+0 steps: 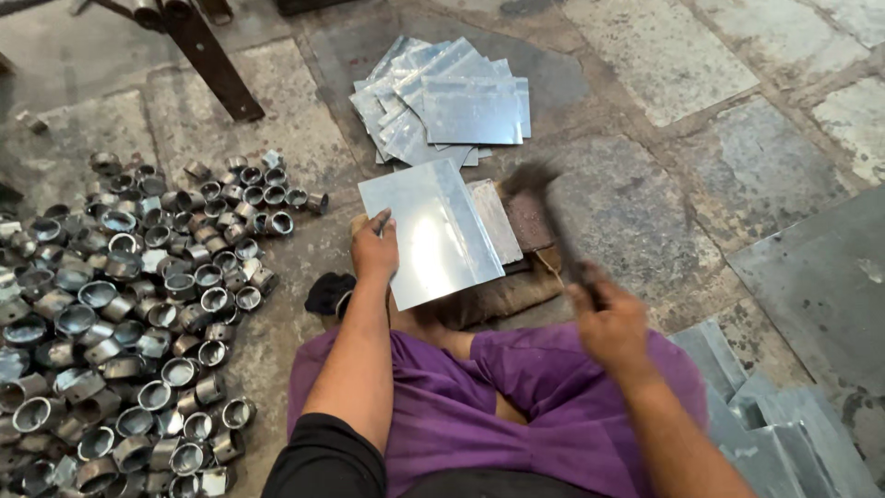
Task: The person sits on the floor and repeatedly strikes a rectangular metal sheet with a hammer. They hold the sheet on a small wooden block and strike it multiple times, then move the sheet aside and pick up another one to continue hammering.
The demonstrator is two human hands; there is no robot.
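The metal sheet (441,242) lies flat on a block (516,277) just beyond the person's knees, at the centre of the scene. The left hand (374,249) pins its left edge, fingers closed over the rim. The right hand (608,318) is wrapped tight round a hammer (544,207), blurred and raised over the sheet's right side.

The risk, I'd say: those left fingers sit close to the striking zone, so a stray blow could catch them, or the sheet could skid and cut on its edge.

Farther off lies a fanned stack of sheets (447,101). To the left, a heap of short metal rings (129,314) crowds the floor. More sheets (784,433) lie near right.
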